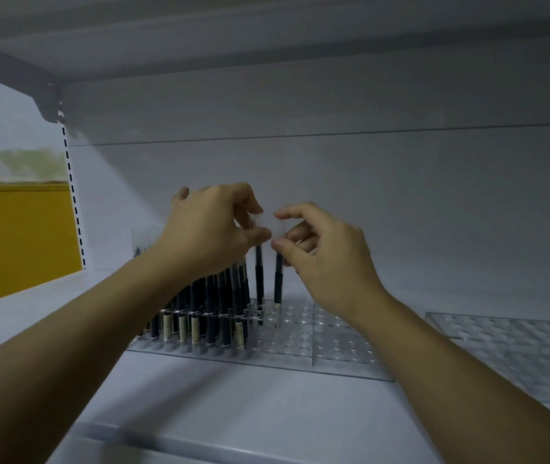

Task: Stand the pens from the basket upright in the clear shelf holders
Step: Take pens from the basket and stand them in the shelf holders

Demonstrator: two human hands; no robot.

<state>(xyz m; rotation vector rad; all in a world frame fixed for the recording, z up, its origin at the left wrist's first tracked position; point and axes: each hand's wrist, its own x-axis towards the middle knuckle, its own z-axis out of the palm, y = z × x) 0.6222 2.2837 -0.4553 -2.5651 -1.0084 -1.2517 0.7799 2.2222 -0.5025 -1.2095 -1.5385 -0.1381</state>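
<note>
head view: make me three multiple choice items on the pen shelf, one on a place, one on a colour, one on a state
1. Where in the part-filled clear holder do the standing pens cluster? A left part; B right part; C spread evenly.
2. What colour is the panel left of the shelf? A red; B yellow; C green.
3. What are the left hand and right hand doing? A lying flat; B each pinching a pen; C hanging empty.
Answers: 1 A, its right holes stand empty. 2 B, it is plainly yellow. 3 B, fingertips of each close on a pen top.
</note>
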